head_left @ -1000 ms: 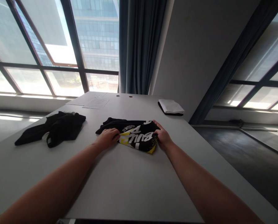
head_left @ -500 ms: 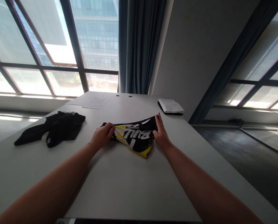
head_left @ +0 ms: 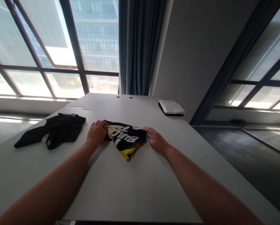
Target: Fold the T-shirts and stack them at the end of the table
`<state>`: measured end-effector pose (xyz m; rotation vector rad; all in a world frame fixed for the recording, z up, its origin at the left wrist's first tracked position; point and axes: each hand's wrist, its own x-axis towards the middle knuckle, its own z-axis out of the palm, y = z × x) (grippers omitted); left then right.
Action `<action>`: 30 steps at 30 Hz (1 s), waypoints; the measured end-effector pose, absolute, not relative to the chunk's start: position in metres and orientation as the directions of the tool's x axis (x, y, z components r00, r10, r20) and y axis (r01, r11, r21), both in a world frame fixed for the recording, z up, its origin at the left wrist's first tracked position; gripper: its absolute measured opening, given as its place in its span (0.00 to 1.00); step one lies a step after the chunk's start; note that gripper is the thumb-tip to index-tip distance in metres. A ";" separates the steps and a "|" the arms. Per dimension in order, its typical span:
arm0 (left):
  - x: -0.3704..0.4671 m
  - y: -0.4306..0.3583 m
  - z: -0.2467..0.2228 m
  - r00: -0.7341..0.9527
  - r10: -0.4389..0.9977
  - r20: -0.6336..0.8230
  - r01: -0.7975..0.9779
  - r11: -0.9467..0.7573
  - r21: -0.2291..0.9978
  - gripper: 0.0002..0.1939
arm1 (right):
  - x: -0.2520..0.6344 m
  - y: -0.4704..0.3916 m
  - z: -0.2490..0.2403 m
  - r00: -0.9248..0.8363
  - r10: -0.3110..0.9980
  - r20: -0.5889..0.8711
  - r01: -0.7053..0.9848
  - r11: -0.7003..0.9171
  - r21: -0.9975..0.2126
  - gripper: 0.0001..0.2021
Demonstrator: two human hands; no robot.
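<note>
A black garment with yellow patches and large white lettering (head_left: 128, 139) lies partly folded on the white table (head_left: 135, 190). Its kind I cannot make out. The yellow-edged corner hangs toward me and looks slightly raised. At its left end my left hand (head_left: 97, 134) grips the cloth with curled fingers. My right hand (head_left: 155, 139) pinches the right end between thumb and fingers. The far black edge runs between both hands.
A crumpled black garment (head_left: 57, 128) lies on the left of the table. At the back right rests a folded white cloth (head_left: 171, 107) over a black one. Sheets of paper (head_left: 96, 103) lie at the far left, near two small round holes or discs.
The lettered garment has shifted left, its yellow corner swinging left too. My right hand has moved left and its raised fingers have closed on the cloth. My left hand moved slightly left.
</note>
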<state>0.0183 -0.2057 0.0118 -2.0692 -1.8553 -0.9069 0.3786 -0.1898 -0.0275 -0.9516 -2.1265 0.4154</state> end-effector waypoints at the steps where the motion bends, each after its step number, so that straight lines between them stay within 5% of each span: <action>1: 0.025 -0.211 0.015 0.064 0.819 0.570 0.947 -0.231 0.225 0.11 | 0.378 -0.190 -0.028 -0.455 0.738 0.497 0.521 0.674 -0.524 0.34; 5: 0.063 -0.242 0.017 0.506 0.780 0.368 0.801 -0.583 0.135 0.16 | 0.380 -0.182 -0.030 -0.442 0.808 0.388 0.651 0.587 -0.481 0.25; 7: 0.082 -0.254 0.011 0.596 0.744 0.304 0.749 -0.651 0.125 0.20 | 0.384 -0.177 -0.031 -0.412 0.839 0.355 0.697 0.541 -0.470 0.16; 11: 0.097 -0.260 -0.004 0.577 0.766 0.283 0.772 -0.625 0.119 0.26 | 0.386 -0.176 -0.030 -0.398 0.843 0.361 0.723 0.531 -0.442 0.09; 16: 0.087 -0.246 -0.009 0.556 0.789 0.261 0.760 -0.610 0.223 0.18 | 0.373 -0.187 -0.028 -0.439 0.823 0.361 0.708 0.565 -0.425 0.25; 24: 0.050 -0.223 -0.001 0.671 0.684 0.287 0.545 -0.717 0.435 0.18 | 0.370 -0.190 -0.021 -0.535 0.764 0.360 0.706 0.639 -0.305 0.09; 30: 0.009 -0.199 -0.007 0.439 0.844 0.307 0.760 -0.531 0.374 0.19 | 0.370 -0.200 -0.017 -0.537 0.806 0.248 0.746 0.591 -0.307 0.11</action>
